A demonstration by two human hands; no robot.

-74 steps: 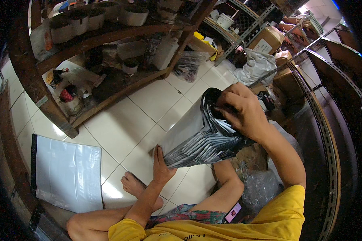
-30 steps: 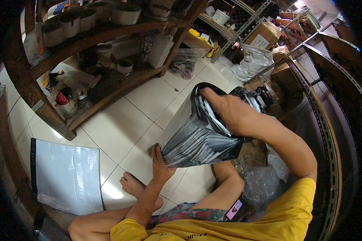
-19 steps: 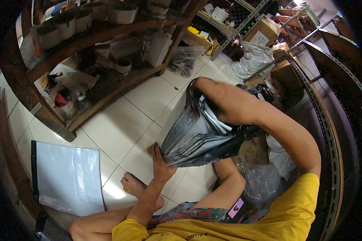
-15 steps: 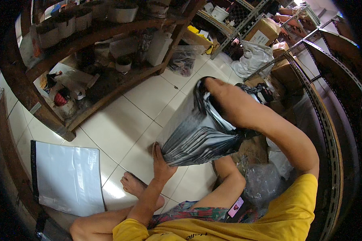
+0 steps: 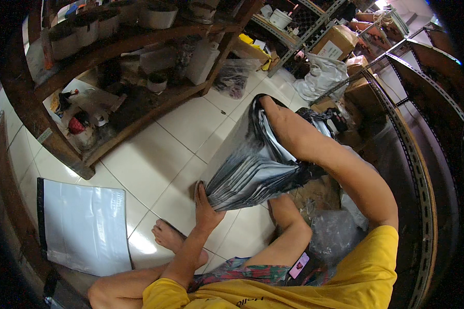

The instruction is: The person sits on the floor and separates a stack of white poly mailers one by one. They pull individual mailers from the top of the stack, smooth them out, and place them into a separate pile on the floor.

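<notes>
A thick stack of silver-grey and black plastic mailing bags (image 5: pixel 232 159) is held up in front of me, tilted, its layered edges fanned toward me. My left hand (image 5: pixel 208 210) is closed round the stack's lower left corner, thumb up against the side. At the upper end, my right hand (image 5: pixel 281 118) reaches over the stack into the gap by its dark rim; its fingertips are hidden among the layers. One flat white plastic mailing bag (image 5: pixel 85 226) with a black edge strip lies on the floor at the left, apart from both hands.
A wooden shelf (image 5: pixel 149 113) with pots stands at the upper left. Metal racking (image 5: pixel 417 170) runs along the right. Cartons (image 5: pixel 336 42) and a white sack (image 5: pixel 322 77) sit at the back. Clear plastic (image 5: pixel 335 232) and a phone (image 5: pixel 299 265) lie beside my leg.
My right hand has pushed slightly farther into the gap at the upper end, and its forearm has shifted a little left. The left hand keeps its hold on the corner.
</notes>
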